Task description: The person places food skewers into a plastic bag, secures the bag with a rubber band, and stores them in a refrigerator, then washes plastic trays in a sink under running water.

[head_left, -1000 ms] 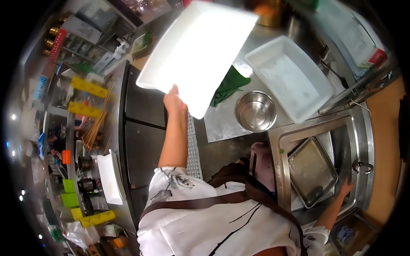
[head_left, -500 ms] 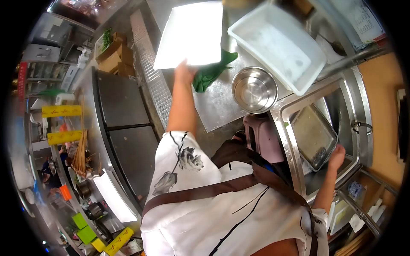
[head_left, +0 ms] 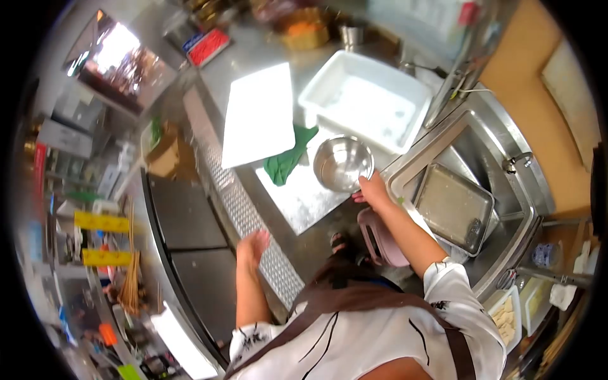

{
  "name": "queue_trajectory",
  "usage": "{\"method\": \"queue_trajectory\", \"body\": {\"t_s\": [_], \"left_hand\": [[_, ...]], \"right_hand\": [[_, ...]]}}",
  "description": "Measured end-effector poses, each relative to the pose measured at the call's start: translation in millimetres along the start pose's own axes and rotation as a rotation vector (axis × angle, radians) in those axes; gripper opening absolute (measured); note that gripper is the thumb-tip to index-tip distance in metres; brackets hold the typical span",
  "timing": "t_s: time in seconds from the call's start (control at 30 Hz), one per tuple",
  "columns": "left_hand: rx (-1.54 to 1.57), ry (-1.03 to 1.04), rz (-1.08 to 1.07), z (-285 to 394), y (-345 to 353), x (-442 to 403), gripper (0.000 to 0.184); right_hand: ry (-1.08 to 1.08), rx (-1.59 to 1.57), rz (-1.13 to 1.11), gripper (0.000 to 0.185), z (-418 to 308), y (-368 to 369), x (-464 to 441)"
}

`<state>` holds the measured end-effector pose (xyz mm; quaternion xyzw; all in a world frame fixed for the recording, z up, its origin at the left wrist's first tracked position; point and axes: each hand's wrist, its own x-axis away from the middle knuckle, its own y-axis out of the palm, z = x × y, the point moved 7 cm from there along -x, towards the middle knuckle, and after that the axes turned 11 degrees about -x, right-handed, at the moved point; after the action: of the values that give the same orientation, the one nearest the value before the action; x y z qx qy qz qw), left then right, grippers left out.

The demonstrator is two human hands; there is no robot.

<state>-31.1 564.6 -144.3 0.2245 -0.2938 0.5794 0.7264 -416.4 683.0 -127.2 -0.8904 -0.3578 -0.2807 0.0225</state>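
My right hand (head_left: 373,191) is at the near rim of a round stainless steel bowl (head_left: 344,166), thumb over the edge and fingers below it. The bowl stands on the metal counter, with nothing visible inside. My left hand (head_left: 253,246) hangs in the air over the gap left of the counter, holding nothing, its fingers loosely apart. A green cloth (head_left: 288,161) lies crumpled left of the bowl, partly beneath a white cutting board (head_left: 261,115). Behind the bowl sits a white plastic tub (head_left: 373,101).
To the right is a steel sink (head_left: 437,142) with a faucet (head_left: 520,161) and a rectangular metal tray (head_left: 456,202) in it. A pink stool (head_left: 380,237) is under the counter edge. Cardboard boxes (head_left: 171,155) and a dark-fronted steel cabinet (head_left: 187,212) stand left.
My left hand has left the cutting board and drawn back toward me. My right hand has moved from the sink to the bowl's rim. The view has shifted.
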Motion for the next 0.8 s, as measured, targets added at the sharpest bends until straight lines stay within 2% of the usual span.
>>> {"method": "queue_trajectory", "body": {"t_s": [0.1, 0.17, 0.2, 0.27, 0.43, 0.5, 0.57, 0.6, 0.63, 0.7, 0.73, 0.77, 0.8], "left_hand": [[0.114, -0.015, -0.01, -25, -27, -12, 0.044], [0.157, -0.02, -0.004, -28, -40, -19, 0.047], [0.159, -0.021, -0.003, -27, -45, -23, 0.047], [0.126, -0.029, 0.026, -17, -50, -29, 0.047], [0.06, 0.069, 0.043, 27, -78, -49, 0.032], [0.05, 0.082, 0.09, 41, -89, -45, 0.031], [-0.025, 0.101, 0.146, 39, -111, -47, 0.028], [0.013, 0.108, 0.187, 33, -120, -43, 0.025], [0.073, 0.099, 0.203, 18, -133, -51, 0.024], [0.036, 0.035, 0.34, 14, -142, -27, 0.021], [-0.028, 0.072, 0.349, 8, -151, -20, 0.02], [-0.101, 0.042, 0.388, 0, -163, -5, 0.021], [0.109, 0.053, 0.504, -9, -166, 12, 0.022]], "right_hand": [[0.014, -0.056, 0.023, 0.039, -9, 0, 4], [-0.08, 0.146, -0.008, 0.035, -30, 8, 21], [-0.079, 0.148, -0.009, 0.035, -37, 12, 27], [0.013, 0.0, -0.19, 0.035, -50, 31, 34], [-0.084, -0.059, -0.22, 0.036, -142, 76, 15], [-0.142, -0.079, -0.2, 0.032, -183, 98, -4], [-0.191, 0.012, -0.22, 0.03, -206, 109, -54], [-0.318, 0.11, -0.304, 0.028, -214, 108, -102], [-0.313, 0.033, -0.242, 0.029, -231, 119, -108], [-0.132, -0.122, -0.158, 0.036, -241, 109, -205], [-0.118, -0.234, -0.185, 0.038, -248, 113, -235], [-0.05, -0.184, -0.313, 0.038, -251, 116, -303], [-0.211, -0.023, -0.26, 0.036, -266, 115, -340]]}}
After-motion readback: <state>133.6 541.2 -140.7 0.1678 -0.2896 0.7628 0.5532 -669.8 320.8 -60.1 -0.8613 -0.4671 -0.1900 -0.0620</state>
